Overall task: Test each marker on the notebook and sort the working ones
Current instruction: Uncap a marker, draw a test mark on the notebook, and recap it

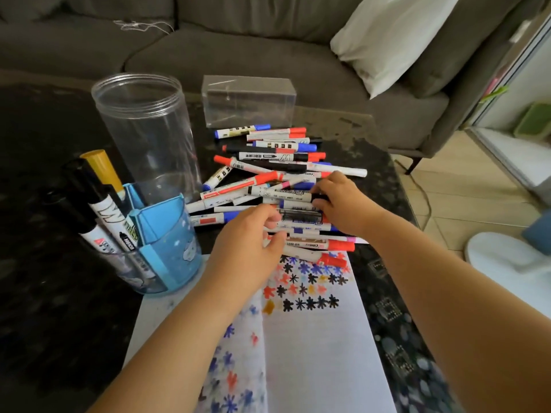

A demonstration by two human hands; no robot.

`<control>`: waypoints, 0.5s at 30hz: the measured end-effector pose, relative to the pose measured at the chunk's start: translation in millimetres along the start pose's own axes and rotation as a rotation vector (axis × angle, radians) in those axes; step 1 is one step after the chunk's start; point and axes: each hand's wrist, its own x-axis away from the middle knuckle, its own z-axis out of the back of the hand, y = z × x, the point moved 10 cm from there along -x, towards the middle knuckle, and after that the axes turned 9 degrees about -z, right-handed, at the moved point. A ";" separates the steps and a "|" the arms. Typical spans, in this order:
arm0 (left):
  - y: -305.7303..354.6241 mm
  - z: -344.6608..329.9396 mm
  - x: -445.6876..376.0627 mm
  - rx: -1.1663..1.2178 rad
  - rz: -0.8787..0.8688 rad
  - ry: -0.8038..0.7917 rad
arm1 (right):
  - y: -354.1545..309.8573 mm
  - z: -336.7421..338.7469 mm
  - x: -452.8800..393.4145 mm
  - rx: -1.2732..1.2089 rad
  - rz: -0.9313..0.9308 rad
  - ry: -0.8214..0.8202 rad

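Both hands' fingers point(272, 217) grip markers point(299, 216) in the pile beside blue holder point(167, 242)

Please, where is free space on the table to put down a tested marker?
Free: the blank lower notebook page below the star marks, and the dark tabletop left of the blue pen holder. Crowded: the marker pile, where the left hand and right hand work, up to the clear box.

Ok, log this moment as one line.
stage: picking next marker | left hand: on marker pile | right hand: gripping black-capped marker | blue holder: four markers | notebook: test marks
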 end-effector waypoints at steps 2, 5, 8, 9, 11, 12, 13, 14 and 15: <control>3.3 2.2 2.8 0.015 0.007 0.001 | -3.7 4.8 6.6 0.014 0.026 0.015; 9.7 8.8 9.3 0.055 0.015 0.027 | -11.8 31.7 23.4 -0.135 0.043 0.110; 15.4 16.6 16.8 0.105 0.031 0.041 | -11.9 62.8 53.7 -0.452 0.024 0.184; 16.0 19.4 18.5 0.124 0.043 0.048 | -11.3 71.9 66.3 -0.584 0.016 0.206; 16.4 24.4 20.9 0.170 0.072 0.058 | -11.5 80.6 92.4 -0.858 0.002 0.203; 18.1 27.0 22.0 0.194 0.078 0.061 | -13.5 78.4 104.6 -0.983 -0.004 0.171; 21.4 29.3 22.9 0.222 0.079 0.060 | -16.2 72.7 115.7 -1.093 -0.010 0.123; 23.9 30.1 24.1 0.261 0.084 0.054 | -19.9 63.5 125.5 -1.193 -0.024 0.060; 25.5 29.1 26.4 0.316 0.102 0.043 | -25.0 51.4 135.5 -1.287 -0.038 -0.019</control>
